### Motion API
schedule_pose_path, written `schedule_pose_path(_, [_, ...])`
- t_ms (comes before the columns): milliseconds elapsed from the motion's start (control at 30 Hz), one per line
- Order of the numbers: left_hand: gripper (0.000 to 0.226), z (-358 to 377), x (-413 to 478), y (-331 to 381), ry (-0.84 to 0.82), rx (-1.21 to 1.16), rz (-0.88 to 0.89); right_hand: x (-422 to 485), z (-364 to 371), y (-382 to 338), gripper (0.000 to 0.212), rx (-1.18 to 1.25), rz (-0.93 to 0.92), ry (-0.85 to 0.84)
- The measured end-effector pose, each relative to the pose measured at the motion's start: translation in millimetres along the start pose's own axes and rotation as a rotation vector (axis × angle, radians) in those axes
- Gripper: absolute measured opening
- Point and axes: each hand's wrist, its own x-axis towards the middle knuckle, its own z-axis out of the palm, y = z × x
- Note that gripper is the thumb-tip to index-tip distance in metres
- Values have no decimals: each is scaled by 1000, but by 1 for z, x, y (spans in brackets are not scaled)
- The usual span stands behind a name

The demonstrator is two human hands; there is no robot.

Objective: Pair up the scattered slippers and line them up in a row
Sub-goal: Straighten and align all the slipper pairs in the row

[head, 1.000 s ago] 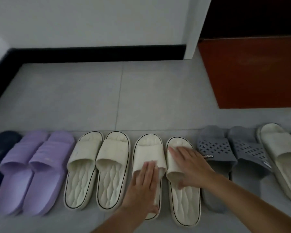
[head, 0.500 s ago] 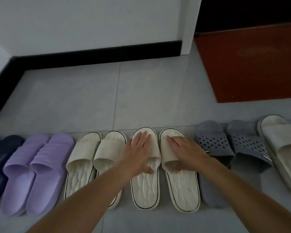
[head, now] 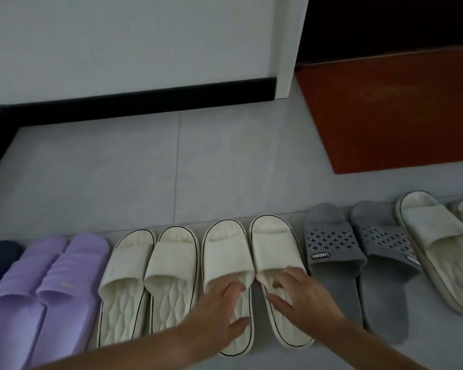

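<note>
Left of the left hand [head: 219,313] sit a ribbed lilac foam pair [head: 72,268] and a black-edged cream foam pair [head: 171,257]. Both hands, lately flat on the straps, have slid back toward the heels, fingers loose, gripping nothing. Under them the second cream pair [head: 227,252] lies together, in line. Beyond the right hand [head: 302,297] are grey perforated rubber slippers [head: 329,241]. This pair looks settled.

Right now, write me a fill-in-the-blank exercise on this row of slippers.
Between the purple pair and the grey pair stand ____ cream slippers.
The label on the grey pair reads ____.
The skirting along the wall is ____.
Missing words: four; LANGSHA; black.
</note>
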Motion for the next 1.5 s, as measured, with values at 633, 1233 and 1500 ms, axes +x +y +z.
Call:
schedule_pose_path(633, [67, 53, 46, -7, 103, -47, -147, 19, 40, -1, 24, -21, 98, -122])
schedule_pose_path(1233, [145, 51, 18, -26, -154, 215, -42, -9, 33, 25, 124, -294, -24, -493])
schedule_pose_path(1500, [144, 47, 17, -22, -183, 209, -50, -13, 35, 15, 122, -276, 17, -490])
